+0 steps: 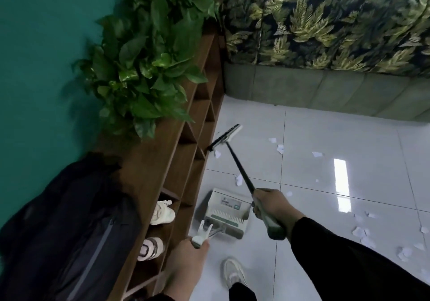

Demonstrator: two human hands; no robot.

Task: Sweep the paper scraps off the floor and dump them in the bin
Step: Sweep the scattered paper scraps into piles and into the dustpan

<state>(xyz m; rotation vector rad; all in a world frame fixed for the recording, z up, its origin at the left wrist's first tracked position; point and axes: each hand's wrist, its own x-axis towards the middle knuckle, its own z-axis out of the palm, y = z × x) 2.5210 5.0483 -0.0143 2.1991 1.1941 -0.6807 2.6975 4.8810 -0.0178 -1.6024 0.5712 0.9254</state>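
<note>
Broom (235, 161) in your right hand (273, 207), fingers wrapped round the grey grip at the near end of the black pole. Pole runs up and away from that hand to the brush head (225, 136), which sits on the floor tiles (314, 196) right against the foot of the wooden shelf unit (186, 137). Your left hand (190, 258) grips the dustpan handle (202, 234); the dustpan (224, 212) rests on the floor just ahead of that hand, between your two hands, mouth pointing away from you.

Paper scraps (280, 148): one just beside the brush head, one next to the pole partway down, a few beyond and right of your right hand across the tiles. A bigger cluster (363, 233) lies to the right of your right forearm, well apart from the brush.

Edges: shelf unit runs along the left of both hands, tight to the dustpan and brush head; shoes (162, 212) sit in its lower cubbies. Leaf-print sofa (325, 44) closes off the far side beyond the brush. Your shoe (232, 271) is planted just behind the dustpan. Open tile stretches right of your right hand, between the sofa and the scrap cluster. Dark backpack (69, 231) lies on the shelf top left of your left hand, leafy plant (144, 56) beyond it.
</note>
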